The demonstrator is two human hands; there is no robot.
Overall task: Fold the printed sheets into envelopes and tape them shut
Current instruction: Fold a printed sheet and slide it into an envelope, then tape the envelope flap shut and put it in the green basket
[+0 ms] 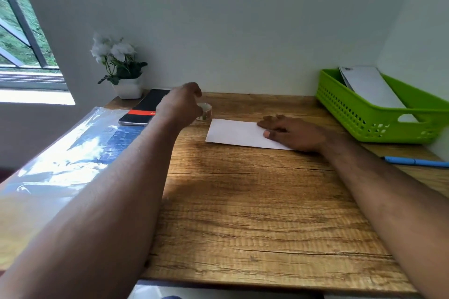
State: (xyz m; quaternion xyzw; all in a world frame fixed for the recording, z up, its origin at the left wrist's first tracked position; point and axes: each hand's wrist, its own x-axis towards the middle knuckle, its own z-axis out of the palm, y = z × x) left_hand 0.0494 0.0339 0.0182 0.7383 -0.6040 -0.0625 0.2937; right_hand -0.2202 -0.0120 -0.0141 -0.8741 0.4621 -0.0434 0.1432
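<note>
On the wooden desk [243, 201], the right hand [291, 132] rests flat on a folded white sheet [233, 132]. The left hand [181, 104], fingers curled, hovers by a tape roll [206, 110]; contact is unclear. A green basket [359, 114] holds 1 white envelope [369, 87].

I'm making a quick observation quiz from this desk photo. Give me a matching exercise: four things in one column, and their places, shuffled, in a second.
Things:
1. tape roll
2. folded white sheet
3. blue pen
4. potted white flowers

Places:
A. at the desk's right edge, in front of the green basket
B. back left corner of the desk, by the wall
C. just beyond the left hand, right of the black notebook
D. flat on the desk under the right hand

Pairs: 1-C, 2-D, 3-A, 4-B
</note>
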